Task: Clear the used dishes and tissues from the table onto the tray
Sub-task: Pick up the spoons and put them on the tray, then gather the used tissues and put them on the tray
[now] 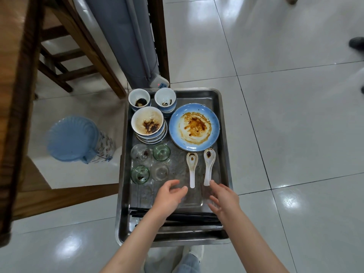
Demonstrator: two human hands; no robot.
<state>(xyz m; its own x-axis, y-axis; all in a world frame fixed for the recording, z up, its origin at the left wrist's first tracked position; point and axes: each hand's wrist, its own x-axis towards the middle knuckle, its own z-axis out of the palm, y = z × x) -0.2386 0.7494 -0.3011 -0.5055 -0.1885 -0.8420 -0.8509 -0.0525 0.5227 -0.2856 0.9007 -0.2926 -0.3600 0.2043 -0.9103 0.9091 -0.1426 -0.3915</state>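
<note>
1. Left hand (169,196): fingers loosely curled, a bit spread, holding nothing, hovering over bare tray floor. Right hand (223,198): fingers relaxed and spread, holding nothing, fingertips just beside handle end of right spoon (209,166); contact unclear.
2. Tray (223,107) holds most dishes, so loading looks nearly done. No tissues visible on tray; table top mostly out of frame at left, can't tell what's left there.
3. Contents: left spoon (192,168) beside the right one, both dirty; blue plate (194,127) w/ sauce smears; bowl stack (148,125), top bowl w/ dark residue; 2 small cups (152,99) at far edge w/ dregs; 4 glasses (150,164), some w/ dark bits; black chopsticks (189,218) along near edge, under the wrists.
4. Blue-lidded bin (72,138) on floor left of tray.
</note>
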